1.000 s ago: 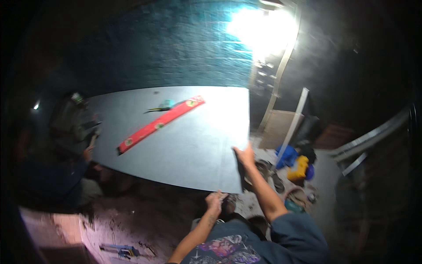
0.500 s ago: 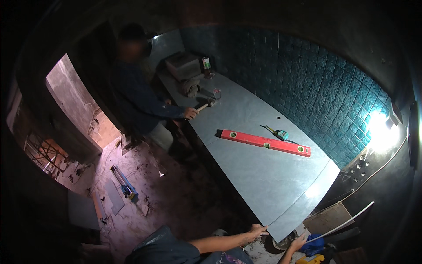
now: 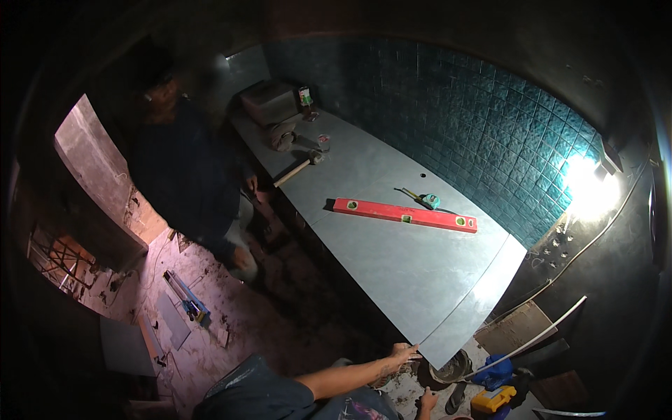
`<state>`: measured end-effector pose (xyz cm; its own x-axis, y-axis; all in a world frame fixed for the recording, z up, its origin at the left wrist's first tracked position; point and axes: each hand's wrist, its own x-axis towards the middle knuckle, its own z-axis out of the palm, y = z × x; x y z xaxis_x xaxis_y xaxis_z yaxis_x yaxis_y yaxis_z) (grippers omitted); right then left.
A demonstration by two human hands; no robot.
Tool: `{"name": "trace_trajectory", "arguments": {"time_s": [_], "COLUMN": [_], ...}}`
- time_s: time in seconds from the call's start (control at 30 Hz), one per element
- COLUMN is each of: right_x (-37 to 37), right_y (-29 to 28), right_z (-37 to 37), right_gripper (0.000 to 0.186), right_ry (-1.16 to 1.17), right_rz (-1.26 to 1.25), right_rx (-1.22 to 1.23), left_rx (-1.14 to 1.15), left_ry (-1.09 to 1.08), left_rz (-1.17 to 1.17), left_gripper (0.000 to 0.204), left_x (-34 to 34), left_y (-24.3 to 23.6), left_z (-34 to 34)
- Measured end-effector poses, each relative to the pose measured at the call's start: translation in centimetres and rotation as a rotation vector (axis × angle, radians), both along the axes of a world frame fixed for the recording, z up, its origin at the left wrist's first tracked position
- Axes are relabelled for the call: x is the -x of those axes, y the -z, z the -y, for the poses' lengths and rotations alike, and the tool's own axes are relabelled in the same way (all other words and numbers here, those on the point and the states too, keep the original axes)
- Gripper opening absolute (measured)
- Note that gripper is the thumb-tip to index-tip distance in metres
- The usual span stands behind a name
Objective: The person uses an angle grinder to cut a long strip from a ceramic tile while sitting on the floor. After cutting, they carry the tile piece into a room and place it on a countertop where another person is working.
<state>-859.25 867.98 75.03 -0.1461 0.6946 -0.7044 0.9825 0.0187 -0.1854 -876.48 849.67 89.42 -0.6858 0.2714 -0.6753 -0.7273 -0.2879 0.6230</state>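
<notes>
A long counter topped with large grey tiles (image 3: 392,259) runs diagonally away from me. My left hand (image 3: 404,352) is at its near left corner, beside the seam of the end tile (image 3: 455,336), with fingers closed at the edge. Below the counter's near tip is my right hand (image 3: 428,399), apart from the tile; its fingers are only partly visible. A red spirit level (image 3: 406,213) lies across the counter, with a teal tape measure (image 3: 430,201) behind it. Farther along lies a mallet (image 3: 294,171) with a wooden handle.
A co-worker (image 3: 189,161) stands left of the counter. At its far end are a box (image 3: 269,103) and a bottle (image 3: 306,98). A bright lamp (image 3: 591,183) shines by the teal tiled wall. Below right lie a bucket (image 3: 451,367) and a yellow tool (image 3: 492,400); a tile cutter (image 3: 187,297) lies on the floor.
My right hand has come off the tile's near end and dropped lower. The co-worker has let go of the mallet and moved back from the counter. My view has shifted slightly.
</notes>
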Motion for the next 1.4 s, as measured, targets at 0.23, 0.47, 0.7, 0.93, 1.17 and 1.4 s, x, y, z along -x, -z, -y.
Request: {"name": "trace_trajectory", "arguments": {"time_s": [0.23, 0.47, 0.7, 0.93, 1.17, 1.4], "right_x": [-2.1, 5.2, 19.9, 28.1, 28.5, 28.9], "right_y": [4.5, -7.9, -23.6, -39.2, -40.6, -36.0], "right_z": [1.3, 2.3, -10.1, -11.7, -11.9, -12.6], "right_gripper": [0.062, 0.063, 0.079, 0.099, 0.102, 0.097], "right_ry": [-0.248, -0.098, -0.156, -0.331, -0.398, -0.407], "right_rz": [-0.370, -0.426, -0.931, -0.796, -0.748, -0.823], "right_rx": [-0.118, -0.082, -0.383, 0.027, 0.006, -0.132], "left_rx": [0.065, 0.029, 0.016, 0.027, 0.040, 0.011], "left_ry": [0.089, 0.009, 0.039, -0.007, -0.014, 0.013], "left_rz": [0.027, 0.026, 0.020, 0.057, 0.085, 0.086], "left_gripper": [0.027, 0.022, 0.022, 0.022, 0.023, 0.022], "left_x": [0.8, 1.5, 1.0, 1.6, 1.4, 1.7], "left_y": [1.3, -0.5, -1.7, -2.5, -2.8, -1.6], "left_z": [-1.0, 2.1, 0.2, 0.6, -0.4, 0.3]}}
